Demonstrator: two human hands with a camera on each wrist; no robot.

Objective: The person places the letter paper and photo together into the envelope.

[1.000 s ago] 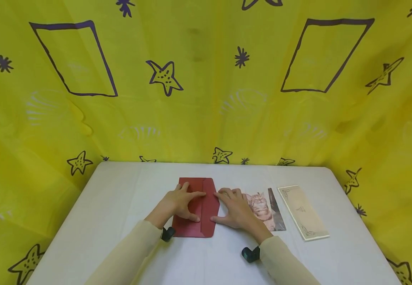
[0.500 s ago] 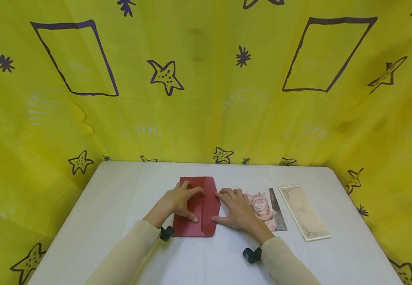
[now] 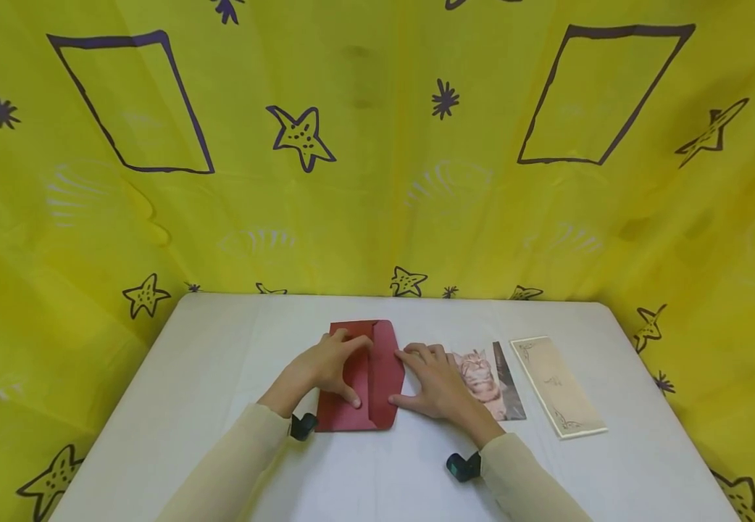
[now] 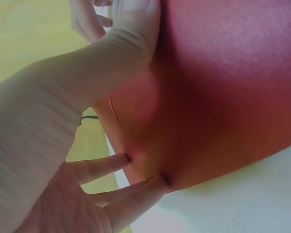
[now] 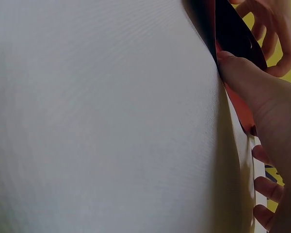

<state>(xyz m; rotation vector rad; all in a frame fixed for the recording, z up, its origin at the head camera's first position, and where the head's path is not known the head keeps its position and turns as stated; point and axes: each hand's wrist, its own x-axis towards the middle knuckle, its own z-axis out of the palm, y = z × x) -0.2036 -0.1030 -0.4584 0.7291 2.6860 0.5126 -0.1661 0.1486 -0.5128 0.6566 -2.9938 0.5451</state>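
A person's left grip point(image 3: 320, 366) lies spread across a red envelope point(image 3: 345, 420), thumb and forefinger well apart on its front, the other fingertips at its far end. The right grip point(image 3: 432, 380) sets thumb and forefinger, also apart, on the free edge of the flap point(image 3: 385, 384); whether they pinch the paper cannot be told. In the last second the left forefinger draws back slightly from the flap's fold, and the gap between it and the thumb widens; the change is small, and the work appears to remain at the envelope's mouth, with the flap unfolded. The envelope sits on the white counter point(image 3: 221, 377), near the middle and straight ahead of the person. Its flap points to the person's right, its long axis running from the near side toward the back. Just right of the envelope, partly hidden by the right grip, lies a cat picture point(image 3: 482, 388); beyond it a cream card point(image 3: 556, 388) lies aslant, its far end leaning left. Pale sleeves point(image 3: 234, 464) reach in from the near side; a yellow curtain point(image 3: 351, 217) drawn with starfish hangs behind.
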